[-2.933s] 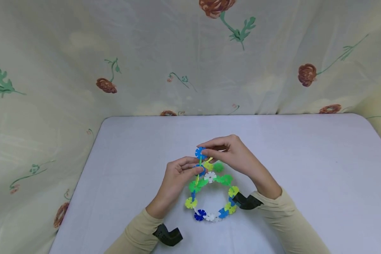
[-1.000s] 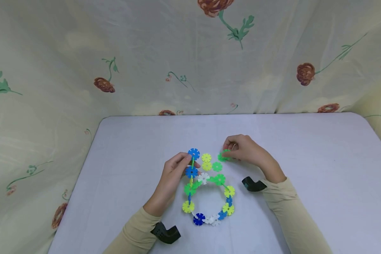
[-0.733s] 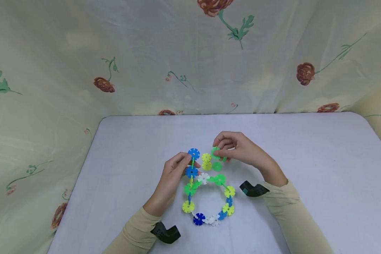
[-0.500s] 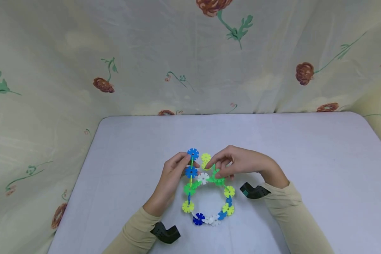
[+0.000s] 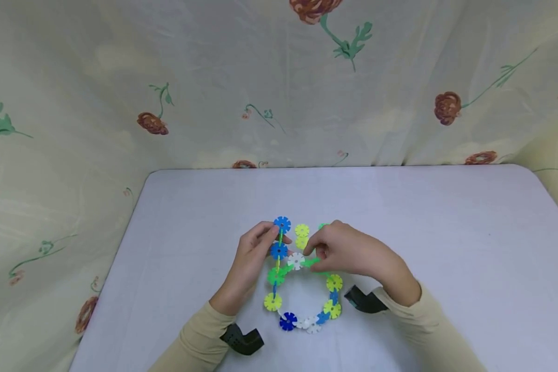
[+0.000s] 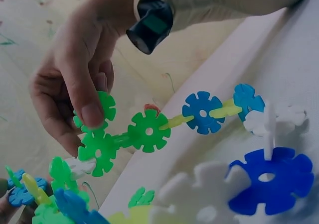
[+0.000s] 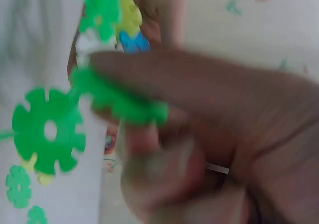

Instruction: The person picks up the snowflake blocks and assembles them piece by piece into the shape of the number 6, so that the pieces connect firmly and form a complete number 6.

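Observation:
A ring of linked plastic snowflake discs (image 5: 288, 321) in blue, white, yellow and green stands in front of me. From its upper left side rises a short strand topped by a blue disc (image 5: 282, 224). My left hand (image 5: 246, 266) holds this strand between thumb and fingers, near the upper blue disc. Above the ring's upper right, my right hand (image 5: 353, 251) pinches a green disc (image 6: 108, 106) between thumb and fingers. In the left wrist view it meets a green disc (image 6: 97, 153) of the ring; whether they interlock I cannot tell. The head view hides the pinched disc.
Two loose yellow discs (image 5: 301, 230) lie behind the ring, between the hands. Partly hidden behind the right hand is a loose green disc (image 5: 323, 226). The white table (image 5: 190, 206) extends to both sides, and a flower-patterned curtain (image 5: 214, 77) hangs beyond its back edge.
My right hand has left the strand's top blue disc, picked up a green disc from behind the ring, and brought it forward to the ring's upper right. My left hand stays at the strand.

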Demonstrator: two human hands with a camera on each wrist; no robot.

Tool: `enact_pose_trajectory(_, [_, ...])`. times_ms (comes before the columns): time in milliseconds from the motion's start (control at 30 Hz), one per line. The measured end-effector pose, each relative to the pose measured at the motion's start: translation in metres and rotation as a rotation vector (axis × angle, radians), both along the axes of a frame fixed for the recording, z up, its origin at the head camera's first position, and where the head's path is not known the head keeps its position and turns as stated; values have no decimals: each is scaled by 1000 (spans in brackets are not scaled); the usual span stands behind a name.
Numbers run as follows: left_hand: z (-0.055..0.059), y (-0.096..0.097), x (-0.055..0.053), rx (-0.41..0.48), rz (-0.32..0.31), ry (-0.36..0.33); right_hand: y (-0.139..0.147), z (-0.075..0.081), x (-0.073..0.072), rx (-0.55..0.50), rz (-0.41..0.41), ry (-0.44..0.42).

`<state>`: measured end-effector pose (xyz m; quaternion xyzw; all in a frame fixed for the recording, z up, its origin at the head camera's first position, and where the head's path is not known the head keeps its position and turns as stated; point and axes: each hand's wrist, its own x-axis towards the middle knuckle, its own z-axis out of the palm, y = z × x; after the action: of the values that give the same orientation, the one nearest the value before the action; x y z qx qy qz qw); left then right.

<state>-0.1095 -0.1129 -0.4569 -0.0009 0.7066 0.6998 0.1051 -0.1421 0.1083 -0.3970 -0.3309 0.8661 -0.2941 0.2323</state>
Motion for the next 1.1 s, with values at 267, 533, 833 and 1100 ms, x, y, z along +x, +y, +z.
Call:
enact_pose_trajectory(267, [-2,0,-2,-14,15,11,-19,1,20,74,-104,236])
enact_pose_trajectory(533, [2,-4,-2,-16,12,-4,-20,-2,16,39,-90,308])
enact_pose_trajectory(833, [2,-1,0,-41,5,-31,-18,0,13,24,-91,338])
enact_pose_trajectory(1100, [0,0,-2,-26,-5,-16,0,1,-2,-160,-92,62])
